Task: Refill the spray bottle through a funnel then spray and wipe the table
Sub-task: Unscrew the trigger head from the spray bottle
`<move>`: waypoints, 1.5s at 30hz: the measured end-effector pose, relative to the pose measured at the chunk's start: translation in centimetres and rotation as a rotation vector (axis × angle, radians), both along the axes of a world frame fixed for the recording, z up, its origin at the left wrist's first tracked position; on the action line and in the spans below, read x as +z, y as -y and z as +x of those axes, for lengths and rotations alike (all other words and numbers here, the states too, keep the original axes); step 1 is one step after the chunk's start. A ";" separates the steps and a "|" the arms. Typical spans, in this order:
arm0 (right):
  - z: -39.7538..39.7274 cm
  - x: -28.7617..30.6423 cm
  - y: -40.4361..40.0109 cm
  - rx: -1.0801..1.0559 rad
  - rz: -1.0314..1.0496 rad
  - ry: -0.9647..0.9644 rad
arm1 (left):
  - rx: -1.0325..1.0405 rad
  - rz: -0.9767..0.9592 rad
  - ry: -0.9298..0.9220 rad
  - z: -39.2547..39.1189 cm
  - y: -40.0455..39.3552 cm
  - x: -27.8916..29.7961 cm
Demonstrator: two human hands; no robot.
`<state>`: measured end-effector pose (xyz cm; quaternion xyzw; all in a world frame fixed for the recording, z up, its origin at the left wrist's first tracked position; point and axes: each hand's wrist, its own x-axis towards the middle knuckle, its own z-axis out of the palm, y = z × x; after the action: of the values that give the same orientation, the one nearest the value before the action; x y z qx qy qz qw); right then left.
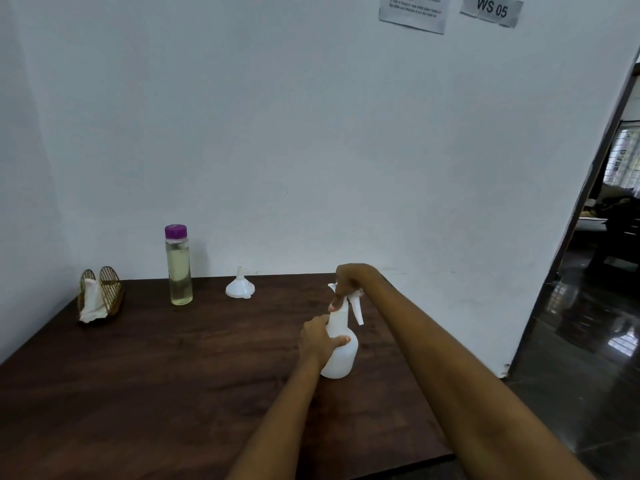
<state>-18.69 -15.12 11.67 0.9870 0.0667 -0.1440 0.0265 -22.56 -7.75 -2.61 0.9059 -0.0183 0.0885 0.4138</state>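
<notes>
Two forearms cut off below. One white spray bottle (341, 351) upright near table (173, 375) right edge; left hand (320, 339) wrapping its body, right hand (349, 280) curled fingers gripping sprayer head, partly hiding it. Farther back: one funnel (240, 288), one purple-capped bottle (179, 266), one wicker holder (100, 292) with cloth (91, 303).

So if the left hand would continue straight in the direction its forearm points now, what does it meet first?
The left hand already grips the spray bottle, so the bottle's body is first. Beyond it the line seems to cross bare table toward the wall, though depth is unclear.
</notes>
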 end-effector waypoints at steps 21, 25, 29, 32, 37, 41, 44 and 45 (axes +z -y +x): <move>-3.5 0.4 0.9 0.144 0.118 0.211 | 0.000 -0.014 -0.025 -0.1 0.0 0.1; -3.5 -3.3 2.8 0.015 0.086 0.298 | 0.008 -0.049 -0.069 0.1 0.1 0.0; -3.1 -6.8 3.2 -0.089 0.500 0.523 | 0.021 -0.054 -0.083 0.4 0.1 -0.2; -3.1 -8.0 3.2 -0.124 0.660 0.586 | 0.014 -0.056 -0.092 0.5 0.0 -0.2; -1.9 -7.0 4.3 -0.006 0.704 0.316 | -0.003 -0.072 -0.078 0.4 -0.1 -0.1; -1.6 -5.5 4.5 -0.049 0.493 0.317 | -0.008 -0.065 -0.062 0.5 -0.1 -0.2; -2.7 -5.7 2.7 -0.145 0.381 0.562 | 0.008 -0.037 -0.073 0.6 0.0 -0.3; -2.9 -6.0 2.0 -0.160 0.353 0.623 | 0.013 -0.023 -0.077 0.6 0.0 -0.3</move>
<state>-21.63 -17.16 5.64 0.9749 0.0017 0.1759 -0.1367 -21.97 -7.72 -2.87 0.9040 0.0047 0.0564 0.4238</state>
